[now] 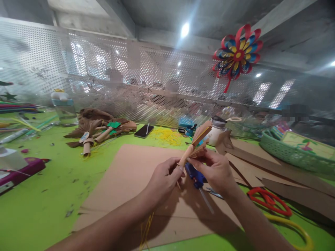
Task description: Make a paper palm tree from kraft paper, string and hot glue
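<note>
Between my hands is a brown paper craft piece [186,156], a rolled tube with pleated paper fanning from its upper end. My left hand [167,176] is closed round the lower part of the tube. With fingers pinched, my right hand [216,169] grips the pleated paper at the piece's right side. Below them a blue glue gun [195,176] lies on a large brown paper sheet [125,181], a clear glue stick [206,201] protruding from it. Scissors [215,192] lie partly hidden beside my right wrist.
Similar paper pieces [101,130] lie back left near a phone [144,130] and yellow shredded strands [166,136]. A white jar [217,130] stands behind my right hand. Right are brown paper strips [261,164], a green basket [274,146] and red-handled item [270,201].
</note>
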Motion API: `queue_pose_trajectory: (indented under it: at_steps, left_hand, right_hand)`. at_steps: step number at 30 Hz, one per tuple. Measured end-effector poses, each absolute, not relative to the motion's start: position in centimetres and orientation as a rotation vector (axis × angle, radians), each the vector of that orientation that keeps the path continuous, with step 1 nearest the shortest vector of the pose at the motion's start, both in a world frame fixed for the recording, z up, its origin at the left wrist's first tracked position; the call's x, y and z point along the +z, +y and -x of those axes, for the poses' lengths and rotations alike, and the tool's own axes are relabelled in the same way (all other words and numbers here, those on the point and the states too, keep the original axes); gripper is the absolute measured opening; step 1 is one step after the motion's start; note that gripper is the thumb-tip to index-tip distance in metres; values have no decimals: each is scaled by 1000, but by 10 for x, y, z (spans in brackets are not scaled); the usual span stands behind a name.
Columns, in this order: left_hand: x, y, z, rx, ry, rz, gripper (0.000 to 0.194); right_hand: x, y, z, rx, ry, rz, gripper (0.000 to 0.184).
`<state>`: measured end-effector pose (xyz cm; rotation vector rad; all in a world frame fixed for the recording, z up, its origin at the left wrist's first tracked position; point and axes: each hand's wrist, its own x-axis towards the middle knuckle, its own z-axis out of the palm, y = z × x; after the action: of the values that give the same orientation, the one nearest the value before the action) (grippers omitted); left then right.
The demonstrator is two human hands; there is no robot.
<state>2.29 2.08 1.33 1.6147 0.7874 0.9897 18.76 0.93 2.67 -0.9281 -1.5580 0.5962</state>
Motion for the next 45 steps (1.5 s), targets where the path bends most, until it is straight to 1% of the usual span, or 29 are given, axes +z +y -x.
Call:
queue_pose_trajectory:
  at_steps: [8,17,40,42,45]
  left_hand:
    - [12,21,-22,1004,811,-1645,27]
    - [13,20,-20,985,852,-1694,26]
    - [14,19,-19,1019,938,-1740,28]
    - [15,20,-18,998,929,-1695,30]
    - [18,21,-17,973,917,-1584,30]
  right_hand:
    - [24,9,-188,428,-1583,1033,13]
    - [25,5,-184,178,-1659,1068,8]
    - [24,4,-173,101,-1666,1176,8]
    - [24,2,-172,117,-1655,1174,9]
    - [24,-3,-174,144,-1616,1172,17]
